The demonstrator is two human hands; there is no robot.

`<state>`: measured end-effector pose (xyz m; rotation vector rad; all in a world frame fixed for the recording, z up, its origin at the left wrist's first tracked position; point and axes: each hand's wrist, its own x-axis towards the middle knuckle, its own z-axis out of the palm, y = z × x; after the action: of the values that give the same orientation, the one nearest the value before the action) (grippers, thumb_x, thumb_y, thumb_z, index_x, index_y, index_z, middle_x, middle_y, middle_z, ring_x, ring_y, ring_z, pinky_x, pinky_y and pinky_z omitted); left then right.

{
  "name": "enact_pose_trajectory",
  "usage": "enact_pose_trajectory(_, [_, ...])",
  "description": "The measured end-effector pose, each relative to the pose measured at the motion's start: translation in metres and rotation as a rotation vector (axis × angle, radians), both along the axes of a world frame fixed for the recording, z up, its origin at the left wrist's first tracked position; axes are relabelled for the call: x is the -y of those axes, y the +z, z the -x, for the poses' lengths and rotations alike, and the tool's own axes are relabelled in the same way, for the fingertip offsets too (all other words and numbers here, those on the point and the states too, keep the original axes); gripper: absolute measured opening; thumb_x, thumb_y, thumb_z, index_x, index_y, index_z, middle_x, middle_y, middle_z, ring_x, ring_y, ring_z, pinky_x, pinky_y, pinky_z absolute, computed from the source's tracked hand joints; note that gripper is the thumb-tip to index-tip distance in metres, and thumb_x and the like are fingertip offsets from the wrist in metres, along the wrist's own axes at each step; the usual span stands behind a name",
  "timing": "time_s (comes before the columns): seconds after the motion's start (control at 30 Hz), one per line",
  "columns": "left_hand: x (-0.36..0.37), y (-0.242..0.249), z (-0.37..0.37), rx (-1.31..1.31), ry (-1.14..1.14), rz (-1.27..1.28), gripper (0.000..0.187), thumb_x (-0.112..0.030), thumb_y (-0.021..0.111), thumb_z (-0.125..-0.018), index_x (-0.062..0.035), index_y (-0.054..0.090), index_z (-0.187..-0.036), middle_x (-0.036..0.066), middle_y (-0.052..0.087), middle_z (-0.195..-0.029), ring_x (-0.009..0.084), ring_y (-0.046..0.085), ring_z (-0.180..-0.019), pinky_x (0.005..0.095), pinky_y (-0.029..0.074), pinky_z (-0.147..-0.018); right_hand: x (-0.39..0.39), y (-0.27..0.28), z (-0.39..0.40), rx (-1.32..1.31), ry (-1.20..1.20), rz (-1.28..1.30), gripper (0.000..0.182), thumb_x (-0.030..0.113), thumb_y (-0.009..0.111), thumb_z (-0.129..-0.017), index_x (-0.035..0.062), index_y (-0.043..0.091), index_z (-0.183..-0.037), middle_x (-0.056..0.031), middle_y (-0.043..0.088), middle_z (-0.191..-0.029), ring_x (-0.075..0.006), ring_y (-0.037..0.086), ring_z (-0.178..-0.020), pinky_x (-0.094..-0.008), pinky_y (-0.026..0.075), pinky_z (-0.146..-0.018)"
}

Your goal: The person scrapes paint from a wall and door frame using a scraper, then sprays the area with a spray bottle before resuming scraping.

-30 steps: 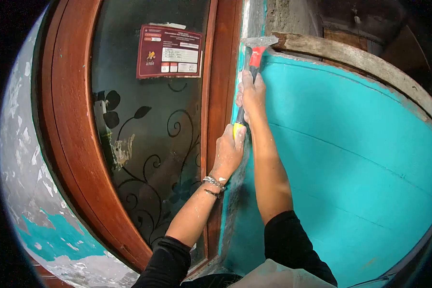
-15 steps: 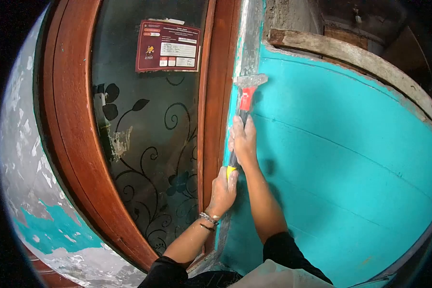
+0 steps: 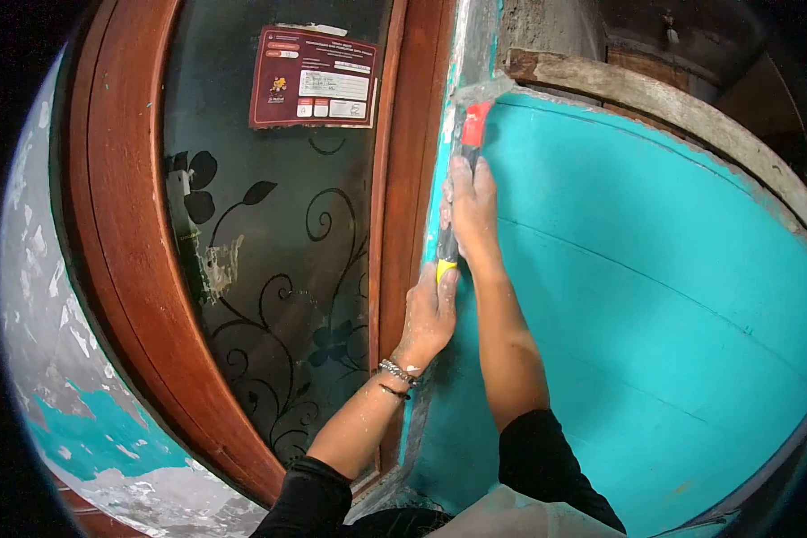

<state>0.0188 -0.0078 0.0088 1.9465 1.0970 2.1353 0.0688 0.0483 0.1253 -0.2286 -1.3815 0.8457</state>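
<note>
Both hands grip one long-handled scraper [image 3: 474, 125], its neck red and its handle dark with a yellow band. My right hand [image 3: 472, 208] wraps the upper handle just below the red part. Lower down, my left hand [image 3: 429, 309] closes round the handle's end by the yellow band; a chain bracelet and a dark band circle that wrist. The scraper's wide, dusty blade lies against the narrow grey strip [image 3: 477, 40] where turquoise paint is partly gone, between the brown door frame and the turquoise wall. White dust coats my fingers.
To the left is a wooden door frame [image 3: 121, 197] around dark glass [image 3: 269, 170] with floral patterns and a maroon sticker [image 3: 314, 79]. Turquoise boards [image 3: 646, 269] cover the right side, topped by a weathered wooden beam [image 3: 672, 94]. Peeling grey wall [image 3: 40, 314] curves at far left.
Both hands and the scraper have moved up and slightly right along the strip, the blade now near the top of the turquoise boards. The grip looks the same.
</note>
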Motion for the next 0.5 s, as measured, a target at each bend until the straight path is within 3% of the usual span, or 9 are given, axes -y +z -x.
enact_pose_trajectory(0.27, [-0.012, 0.020, 0.012, -0.048, 0.040, 0.028, 0.025, -0.023, 0.043, -0.092, 0.0010, 0.045, -0.087, 0.022, 0.052, -0.064, 0.0407, 0.054, -0.063, 0.0423, 0.040, -0.053, -0.006, 0.020, 0.009, -0.019, -0.151, -0.041, 0.017, 0.023, 0.044, -0.091, 0.0065, 0.042, -0.086, 0.0003, 0.040, -0.057, -0.0075, 0.037, -0.037, -0.0233, 0.030, -0.031])
enact_pose_trajectory(0.5, [-0.008, 0.016, 0.011, -0.029, 0.041, 0.017, 0.026, -0.024, 0.044, -0.091, 0.0007, 0.044, -0.083, 0.022, 0.051, -0.062, 0.0408, 0.055, -0.063, 0.0435, 0.040, -0.052, -0.010, 0.013, 0.009, -0.017, -0.127, -0.019, 0.018, 0.023, 0.045, -0.091, 0.0059, 0.041, -0.085, -0.0003, 0.040, -0.057, -0.0076, 0.037, -0.038, -0.0235, 0.031, -0.031])
